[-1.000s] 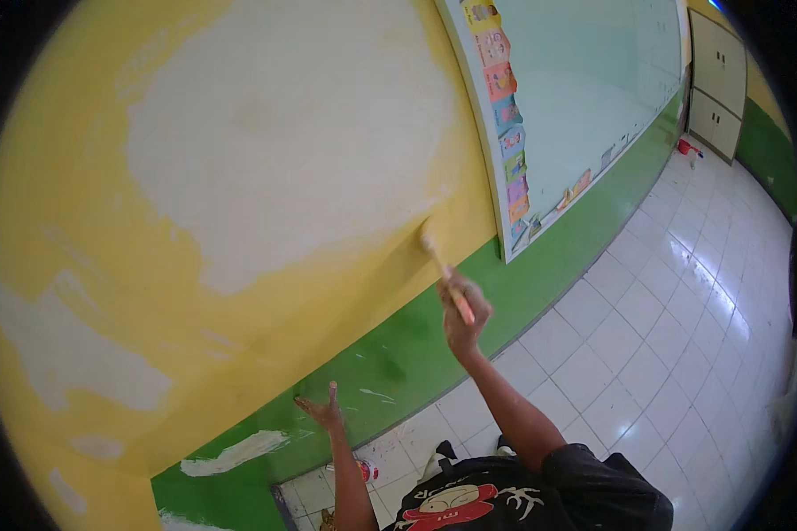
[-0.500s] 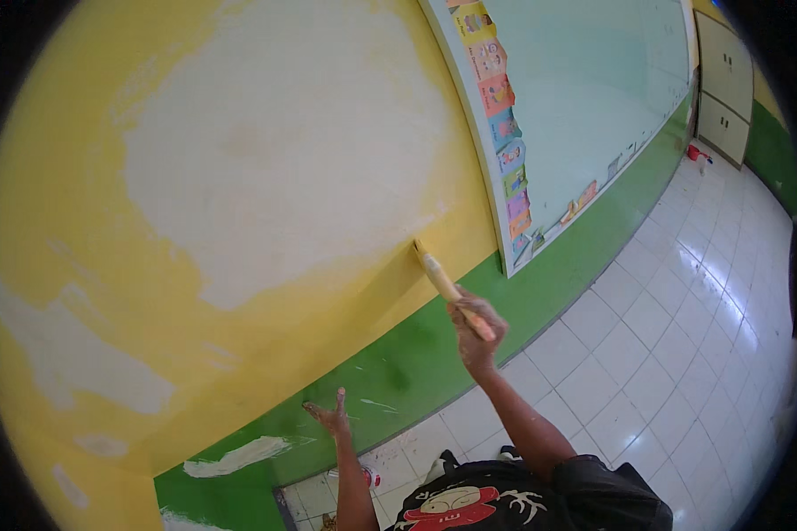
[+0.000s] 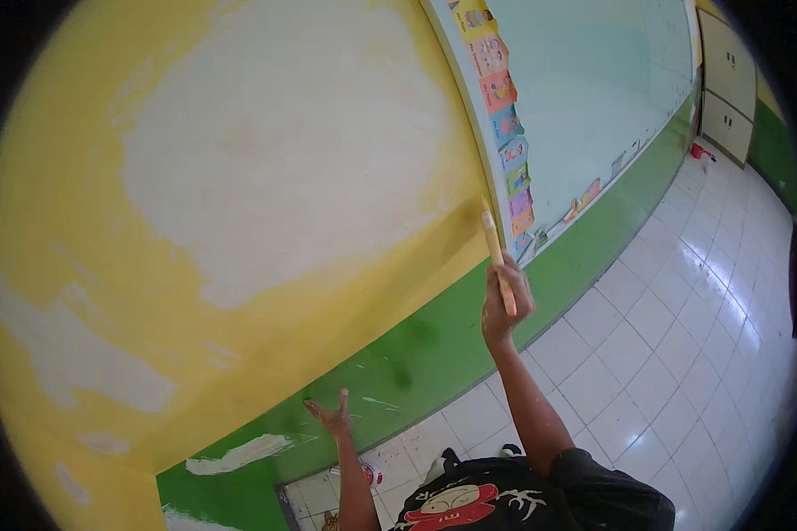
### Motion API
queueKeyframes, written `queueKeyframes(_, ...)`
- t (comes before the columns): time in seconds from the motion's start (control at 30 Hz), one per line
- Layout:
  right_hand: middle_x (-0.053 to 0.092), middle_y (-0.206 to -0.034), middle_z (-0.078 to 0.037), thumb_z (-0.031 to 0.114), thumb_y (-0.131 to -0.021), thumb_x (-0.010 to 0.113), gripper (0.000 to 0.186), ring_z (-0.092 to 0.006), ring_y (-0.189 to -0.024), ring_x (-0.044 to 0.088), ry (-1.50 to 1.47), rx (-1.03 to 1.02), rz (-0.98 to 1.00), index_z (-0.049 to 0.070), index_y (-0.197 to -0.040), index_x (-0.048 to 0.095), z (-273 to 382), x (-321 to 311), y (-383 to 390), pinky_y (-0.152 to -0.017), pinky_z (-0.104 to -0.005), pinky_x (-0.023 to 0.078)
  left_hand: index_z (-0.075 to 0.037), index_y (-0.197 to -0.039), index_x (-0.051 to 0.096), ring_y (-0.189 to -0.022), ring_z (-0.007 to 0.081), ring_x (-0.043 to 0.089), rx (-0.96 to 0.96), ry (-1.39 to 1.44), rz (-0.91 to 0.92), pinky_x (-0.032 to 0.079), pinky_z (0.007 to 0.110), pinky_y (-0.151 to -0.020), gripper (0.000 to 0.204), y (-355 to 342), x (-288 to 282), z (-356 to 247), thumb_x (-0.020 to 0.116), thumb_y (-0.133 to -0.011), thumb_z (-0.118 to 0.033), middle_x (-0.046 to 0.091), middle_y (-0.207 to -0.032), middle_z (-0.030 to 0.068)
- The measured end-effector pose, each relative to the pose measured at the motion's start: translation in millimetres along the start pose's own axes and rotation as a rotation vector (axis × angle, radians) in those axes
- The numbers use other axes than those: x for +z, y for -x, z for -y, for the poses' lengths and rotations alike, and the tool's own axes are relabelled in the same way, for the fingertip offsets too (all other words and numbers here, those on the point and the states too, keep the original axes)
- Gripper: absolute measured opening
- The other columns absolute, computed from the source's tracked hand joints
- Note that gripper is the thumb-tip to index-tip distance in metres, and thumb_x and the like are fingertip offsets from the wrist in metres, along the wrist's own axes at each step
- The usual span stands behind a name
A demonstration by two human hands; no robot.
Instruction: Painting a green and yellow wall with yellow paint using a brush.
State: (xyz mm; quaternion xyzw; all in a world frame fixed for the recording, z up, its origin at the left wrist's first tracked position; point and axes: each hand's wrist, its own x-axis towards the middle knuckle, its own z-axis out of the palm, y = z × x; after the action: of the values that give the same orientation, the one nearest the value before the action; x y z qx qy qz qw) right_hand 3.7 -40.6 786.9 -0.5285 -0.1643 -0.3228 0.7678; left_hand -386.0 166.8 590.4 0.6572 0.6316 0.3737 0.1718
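Observation:
My right hand (image 3: 516, 292) is wrapped round the pale handle of a paintbrush (image 3: 493, 237). Its bristles meet the yellow part of the wall (image 3: 363, 310), close beside the whiteboard's frame. Above and to the left, a large off-white patch (image 3: 274, 150) spreads over the yellow. Lower down, my left hand (image 3: 332, 416) has its thumb and fingers apart and holds nothing. It is in front of the green lower wall (image 3: 416, 354); whether it touches the surface I cannot tell. Pale smears mark its fingers.
The whiteboard (image 3: 584, 97) has colourful picture cards (image 3: 507, 124) along its left edge. White tiles (image 3: 611, 350) cover the floor, and a small red-and-white container (image 3: 372, 476) stands near my left forearm. A cabinet (image 3: 726, 84) and a red object (image 3: 700, 151) are at the far right.
My right hand has carried the paintbrush right and slightly up, from the middle of the yellow strip to beside the whiteboard frame. The brush is now more upright. My left hand has barely moved.

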Motion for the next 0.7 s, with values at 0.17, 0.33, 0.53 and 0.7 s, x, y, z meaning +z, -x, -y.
queueKeyframes(0.17, 0.069, -0.094, -0.018, -0.004, -0.074, 0.071, 0.01, -0.0289, -0.083, 0.068, 0.056, -0.068, 0.081, 0.001, -0.081, 0.066, -4.5, 9.0, 16.6, -0.074, -0.0334, 0.052, 0.012, -0.144, 0.013, -0.143, 0.0388, 0.01, 0.031, -0.004, -0.014, 0.014, 0.048, -0.116, 0.127, 6.0, -5.2, 8.1, 0.079, -0.063, -0.061, 0.01, -0.152, 0.0294)
queueKeyframes(0.33, 0.069, -0.095, -0.017, -0.003, -0.074, 0.072, 0.011, -0.0281, -0.084, 0.067, 0.092, -0.047, -0.013, 0.002, -0.081, 0.064, -15.4, -0.3, -7.9, -0.072, -0.0343, 0.052, 0.012, -0.144, 0.014, -0.143, 0.0387, 0.01, 0.045, -0.056, 0.028, 0.014, 0.049, -0.116, 0.127, 10.8, -4.2, 6.3, 0.078, -0.063, -0.061, 0.01, -0.152, 0.0297)
queueKeyframes(0.53, 0.07, -0.095, -0.016, -0.002, -0.074, 0.072, 0.01, -0.0274, -0.083, 0.068, 0.05, -0.073, 0.113, 0.003, -0.078, 0.065, -3.6, 10.9, 15.2, -0.071, -0.0336, 0.052, 0.013, -0.143, 0.015, -0.142, 0.0385, 0.012, 0.056, -0.062, -0.001, 0.014, 0.049, -0.116, 0.126, 4.0, -4.8, 16.4, 0.078, -0.063, -0.062, 0.011, -0.152, 0.0296)
queueKeyframes(0.7, 0.07, -0.095, -0.017, -0.003, -0.076, 0.071, 0.009, -0.0268, -0.084, 0.068, -0.023, -0.026, 0.059, 0.002, -0.08, 0.066, 6.1, 8.2, -0.6, -0.07, -0.0332, 0.053, 0.013, -0.143, 0.013, -0.143, 0.0385, 0.011, 0.058, -0.035, 0.072, 0.014, 0.048, -0.116, 0.126, 11.3, -5.3, 7.6, 0.076, -0.065, -0.063, 0.01, -0.152, 0.0296)
